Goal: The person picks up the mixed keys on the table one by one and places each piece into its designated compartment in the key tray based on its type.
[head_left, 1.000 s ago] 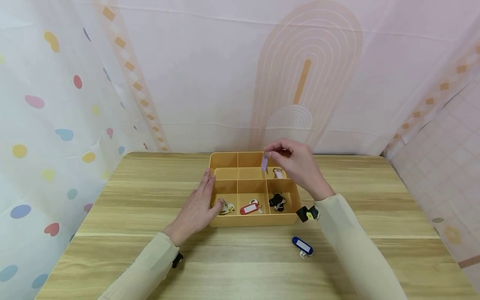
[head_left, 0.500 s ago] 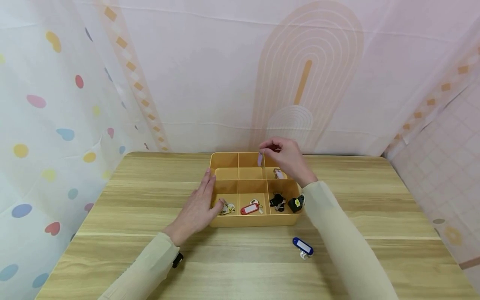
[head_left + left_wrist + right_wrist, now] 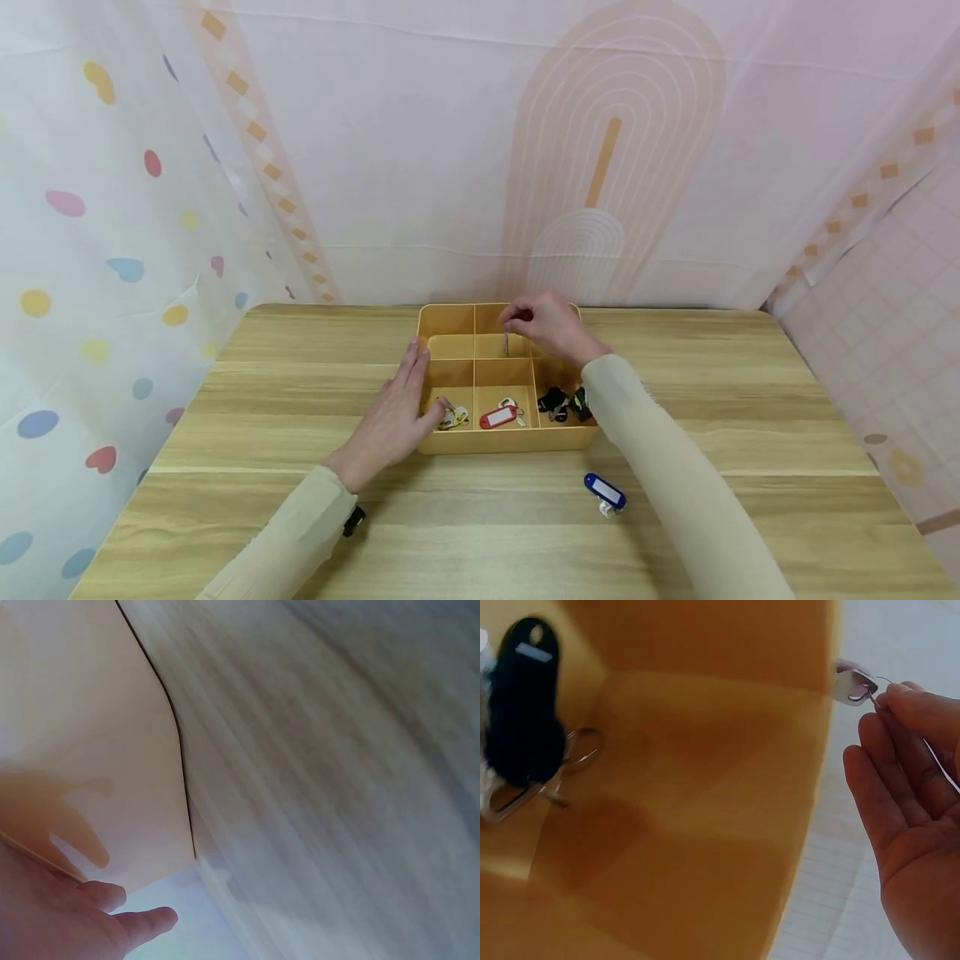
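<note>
A yellow six-compartment box (image 3: 506,441) stands at the table's back edge. My right hand (image 3: 553,327) pinches the ring of a small purple key tag (image 3: 506,342), which hangs edge-on over the rear middle compartment. In the right wrist view, a metal key (image 3: 853,687) dangles beside that tag below the thumb and index finger. My left hand (image 3: 392,418) rests on the box's left side, fingers straight along the rim and thumb over the front left compartment. Keys with a yellow tag (image 3: 457,417), a red key tag (image 3: 498,417) and black key tags (image 3: 553,402) lie in the front compartments.
A blue key tag (image 3: 605,491) with a key lies on the wooden table (image 3: 480,533), in front of the box's right end. My right hand and forearm cover the rear right compartment. A patterned cloth (image 3: 420,167) hangs right behind the table.
My right hand has moved left and then down with the purple key tag, from the rear right divider to the rear middle compartment. My left hand has stayed in place.
</note>
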The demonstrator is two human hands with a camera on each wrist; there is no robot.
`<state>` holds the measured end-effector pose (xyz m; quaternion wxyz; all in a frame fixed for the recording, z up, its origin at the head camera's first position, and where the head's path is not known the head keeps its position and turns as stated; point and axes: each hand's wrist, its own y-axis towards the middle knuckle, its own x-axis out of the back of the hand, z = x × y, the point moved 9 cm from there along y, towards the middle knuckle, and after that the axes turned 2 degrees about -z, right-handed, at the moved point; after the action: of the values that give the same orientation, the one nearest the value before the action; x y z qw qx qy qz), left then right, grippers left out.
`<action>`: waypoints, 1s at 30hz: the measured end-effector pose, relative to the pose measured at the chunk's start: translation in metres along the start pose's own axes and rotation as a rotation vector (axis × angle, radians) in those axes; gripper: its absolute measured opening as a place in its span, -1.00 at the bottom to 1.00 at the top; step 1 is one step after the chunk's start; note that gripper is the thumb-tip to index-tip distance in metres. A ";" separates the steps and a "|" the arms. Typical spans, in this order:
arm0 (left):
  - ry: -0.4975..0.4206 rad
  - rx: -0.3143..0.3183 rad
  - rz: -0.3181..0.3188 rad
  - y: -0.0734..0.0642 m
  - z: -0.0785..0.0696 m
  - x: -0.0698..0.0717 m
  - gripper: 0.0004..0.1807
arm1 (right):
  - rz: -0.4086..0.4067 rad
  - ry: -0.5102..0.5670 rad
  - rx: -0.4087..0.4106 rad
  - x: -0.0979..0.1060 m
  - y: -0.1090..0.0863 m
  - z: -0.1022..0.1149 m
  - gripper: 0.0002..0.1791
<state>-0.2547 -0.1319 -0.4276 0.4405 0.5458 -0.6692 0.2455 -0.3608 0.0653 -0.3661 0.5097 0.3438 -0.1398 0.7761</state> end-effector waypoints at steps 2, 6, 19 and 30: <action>0.001 0.000 0.000 0.000 0.000 0.000 -0.12 | 0.013 -0.029 0.007 -0.003 0.000 -0.002 -0.88; 0.002 -0.001 0.001 0.001 -0.001 0.001 -0.11 | 0.021 -0.064 0.003 -0.002 0.000 -0.003 -0.79; -0.007 -0.007 -0.004 0.002 0.005 0.001 -0.12 | 0.084 -0.108 -0.020 0.014 -0.023 0.010 -0.39; -0.012 -0.010 0.008 0.001 0.005 0.002 -0.12 | 0.114 -0.251 0.036 0.042 -0.056 0.036 -0.17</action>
<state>-0.2574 -0.1370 -0.4284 0.4385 0.5422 -0.6752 0.2406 -0.3070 0.0990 -0.3192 0.4371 0.4388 -0.2079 0.7571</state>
